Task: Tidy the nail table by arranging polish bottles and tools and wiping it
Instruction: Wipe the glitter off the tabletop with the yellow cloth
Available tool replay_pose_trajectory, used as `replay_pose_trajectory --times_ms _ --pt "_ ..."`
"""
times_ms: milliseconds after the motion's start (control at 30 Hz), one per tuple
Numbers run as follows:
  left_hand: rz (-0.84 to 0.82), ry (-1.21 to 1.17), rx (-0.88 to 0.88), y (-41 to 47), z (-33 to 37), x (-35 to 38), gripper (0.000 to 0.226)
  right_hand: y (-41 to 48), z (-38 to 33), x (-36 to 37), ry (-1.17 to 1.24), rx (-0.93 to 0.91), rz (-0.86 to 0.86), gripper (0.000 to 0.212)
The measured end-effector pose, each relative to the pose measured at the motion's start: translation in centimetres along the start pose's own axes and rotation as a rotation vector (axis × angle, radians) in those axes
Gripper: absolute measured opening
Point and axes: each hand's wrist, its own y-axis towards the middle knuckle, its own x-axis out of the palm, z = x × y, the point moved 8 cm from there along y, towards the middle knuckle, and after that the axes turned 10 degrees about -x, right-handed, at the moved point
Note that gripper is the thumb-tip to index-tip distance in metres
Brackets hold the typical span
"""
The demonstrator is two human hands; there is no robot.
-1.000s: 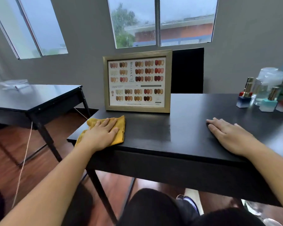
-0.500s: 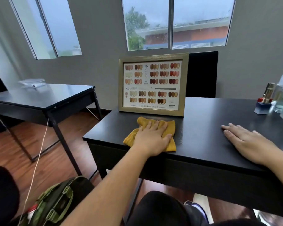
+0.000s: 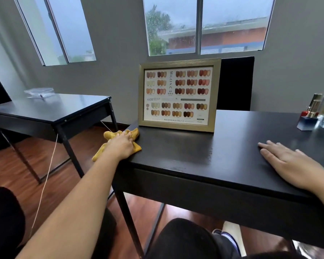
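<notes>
Cloth [image 3: 134,135] is lying bunched under my left hand [image 3: 120,146] at the far-left corner of the surface [image 3: 176,152], with one tail hanging off the left edge. My left fingers [image 3: 128,136] are lying close together on top of it and pressing it down, not pinching it. My right hand [image 3: 288,161] is resting flat near the front edge, its fingers [image 3: 267,146] slightly spread and holding nothing; I am judging that it is steadying the surface.

I am reading this as the wiping step. To do it well, I am thinking the cloth wants flattening out so that more of it is touching the top, with the loose tail pulled back on. The frame [image 3: 178,94] is standing just beside the cloth, so I am planning strokes that run along its foot and not into it, since a nudge could probably tip it. Overlapping passes towards the right look sensible. The bottles [image 3: 313,109] are standing at the far right, well apart from both hands, and I am guessing they will need lifting for wiping beneath.
</notes>
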Motion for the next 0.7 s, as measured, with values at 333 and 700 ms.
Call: replay_pose_trajectory --times_ms 333,700 --pt "-0.008 0.007 0.306 -6.2 15.7 4.0 0.054 0.2 0.0 0.3 -0.056 -0.002 -0.023 0.054" --pt "-0.142 -0.012 0.654 -9.5 16.8 4.6 0.05 0.2 -0.4 0.3 -0.128 -0.013 -0.021 0.056"
